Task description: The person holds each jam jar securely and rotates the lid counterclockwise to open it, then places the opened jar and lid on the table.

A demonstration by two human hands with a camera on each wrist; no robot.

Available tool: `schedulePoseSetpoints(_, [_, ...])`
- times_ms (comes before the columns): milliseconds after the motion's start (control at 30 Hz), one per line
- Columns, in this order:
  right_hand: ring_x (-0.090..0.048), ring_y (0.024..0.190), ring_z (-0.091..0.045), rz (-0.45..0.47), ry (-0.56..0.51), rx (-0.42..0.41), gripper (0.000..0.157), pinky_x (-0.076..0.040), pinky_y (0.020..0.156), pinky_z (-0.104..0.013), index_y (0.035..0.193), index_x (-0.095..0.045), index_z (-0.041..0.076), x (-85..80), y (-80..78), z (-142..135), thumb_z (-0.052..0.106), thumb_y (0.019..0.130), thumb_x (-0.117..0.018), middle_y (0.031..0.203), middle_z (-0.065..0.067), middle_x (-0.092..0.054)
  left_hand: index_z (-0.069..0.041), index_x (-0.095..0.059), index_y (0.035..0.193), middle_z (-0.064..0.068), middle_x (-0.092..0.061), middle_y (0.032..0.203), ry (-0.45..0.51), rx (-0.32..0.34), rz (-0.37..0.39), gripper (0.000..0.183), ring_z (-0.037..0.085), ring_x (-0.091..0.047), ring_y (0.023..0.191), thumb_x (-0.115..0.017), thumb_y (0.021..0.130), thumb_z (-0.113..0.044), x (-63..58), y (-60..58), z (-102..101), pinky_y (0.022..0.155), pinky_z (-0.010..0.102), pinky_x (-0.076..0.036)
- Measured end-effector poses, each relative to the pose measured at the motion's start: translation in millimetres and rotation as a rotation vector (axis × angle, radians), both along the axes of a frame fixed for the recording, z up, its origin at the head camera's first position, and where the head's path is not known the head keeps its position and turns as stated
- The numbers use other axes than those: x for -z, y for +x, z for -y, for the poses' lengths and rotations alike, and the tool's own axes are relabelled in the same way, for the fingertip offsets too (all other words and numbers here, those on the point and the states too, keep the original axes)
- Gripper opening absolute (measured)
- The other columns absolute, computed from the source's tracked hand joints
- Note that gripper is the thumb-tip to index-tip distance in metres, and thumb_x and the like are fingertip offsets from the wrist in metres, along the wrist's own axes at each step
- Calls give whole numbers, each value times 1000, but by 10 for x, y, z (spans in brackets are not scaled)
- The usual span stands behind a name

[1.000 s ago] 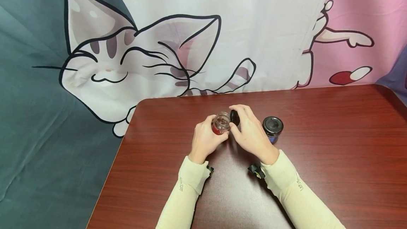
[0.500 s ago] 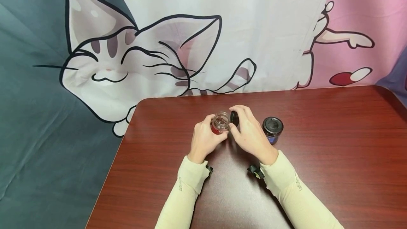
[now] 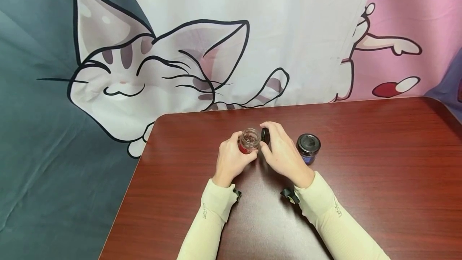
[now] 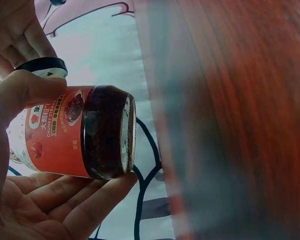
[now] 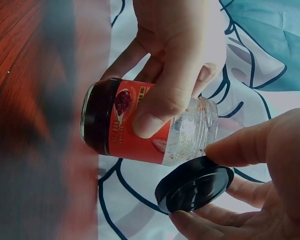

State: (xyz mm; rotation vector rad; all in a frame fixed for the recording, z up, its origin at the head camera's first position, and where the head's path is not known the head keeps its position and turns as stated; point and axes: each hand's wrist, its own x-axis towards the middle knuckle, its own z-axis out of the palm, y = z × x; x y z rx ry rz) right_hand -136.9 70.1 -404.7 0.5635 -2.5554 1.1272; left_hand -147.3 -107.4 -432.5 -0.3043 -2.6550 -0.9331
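My left hand point(image 3: 232, 157) grips a small glass jam jar point(image 3: 249, 144) round its red label, thumb on one side and fingers on the other. The jar is uncovered, with its mouth up. Dark red jam point(image 4: 105, 132) fills its lower part, and bits of it cling to the clear glass near the rim. Close to the mouth, on the right, my right hand point(image 3: 286, 155) pinches the black lid point(image 5: 192, 185) by its edge between thumb and fingers. The lid stands tilted on its side, and its pale inner face shows in the left wrist view.
A second jar point(image 3: 308, 148), with a black lid on and a blue label, stands on the reddish-brown table point(image 3: 379, 163) just right of my right hand. Behind the table's far edge hangs a cloth point(image 3: 303, 31) printed with a cartoon cat.
Hardly anything differs. Both hands keep hold of the jar and the lid at nearly the same spot, and the head view has tipped very slightly.
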Motion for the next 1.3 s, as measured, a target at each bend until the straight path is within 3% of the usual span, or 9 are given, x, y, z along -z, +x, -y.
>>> schedulePoseSetpoints(133, [-58,98,-31,-7,-2,-6,48,-48,91,-49,135,-49,-1,10,-3,4,6,90,-65,135,-20,-51,-6,-65,118,6,-74,97,-2,-1,2,59,23,-70,85,-86,69,-30,15,0,5,74,38,-56])
schedulePoseSetpoints(300, [-57,114,-35,2,1,-11,50,-47,95,-51,137,-48,-2,22,-6,16,6,90,-64,136,-20,-51,-6,-65,118,6,-73,96,5,1,-9,58,23,-70,84,-86,69,-30,13,5,16,73,38,-56])
schedulePoseSetpoints(567, [-55,120,-35,14,-1,-16,51,-46,97,-51,138,-47,-2,19,-12,18,6,91,-64,137,-21,-49,-5,-64,118,7,-73,97,4,-2,0,58,23,-70,85,-86,70,-30,3,-5,20,74,39,-56])
schedulePoseSetpoints(1300, [-54,120,-36,43,3,-8,51,-46,97,-52,139,-45,-3,42,-12,25,5,92,-64,138,-22,-47,-5,-64,118,8,-73,98,27,-12,-1,58,26,-71,88,-86,70,-29,11,-18,27,76,40,-56])
